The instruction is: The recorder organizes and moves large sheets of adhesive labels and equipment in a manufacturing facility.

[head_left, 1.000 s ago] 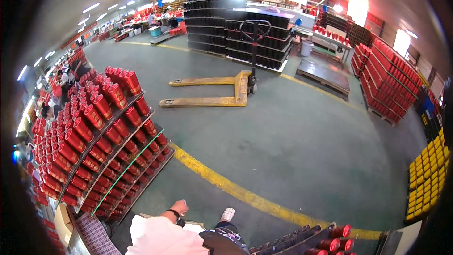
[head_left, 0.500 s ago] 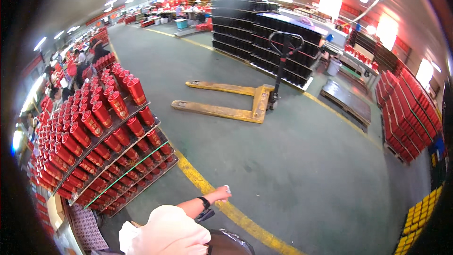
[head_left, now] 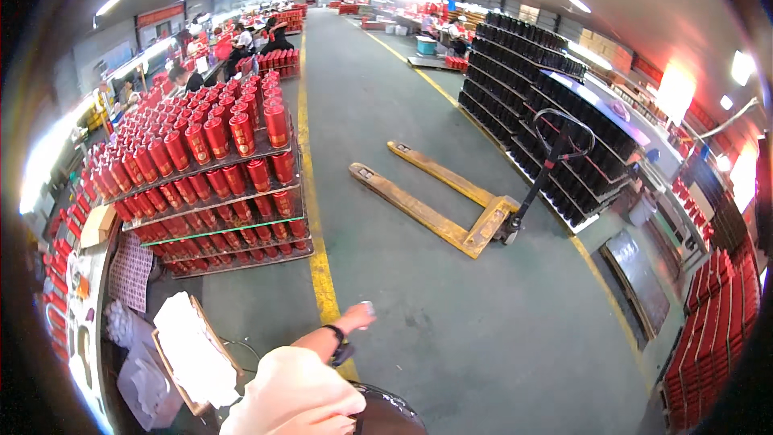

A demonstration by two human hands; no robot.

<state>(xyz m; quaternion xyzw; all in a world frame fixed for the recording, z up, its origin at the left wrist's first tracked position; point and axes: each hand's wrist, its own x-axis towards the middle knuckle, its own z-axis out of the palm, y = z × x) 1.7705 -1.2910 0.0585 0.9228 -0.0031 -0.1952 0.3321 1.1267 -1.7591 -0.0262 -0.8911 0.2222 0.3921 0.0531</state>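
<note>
Small pale object point(head_left: 367, 305) | pinched in right hand point(head_left: 357, 318) | rack point(head_left: 211, 165) holds red canisters point(head_left: 241, 134)

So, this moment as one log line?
left hand: out by yellow floor line | right hand: unseen | near: red canister rack, pallet jack

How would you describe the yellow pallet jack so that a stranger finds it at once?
Start from the long wall of black stacked trays on the right of the grey floor. Just in front of it, in the open aisle, lies the pallet jack. It is the only thing with two flat yellow forks and a black looped handle, and it carries nothing.
</note>
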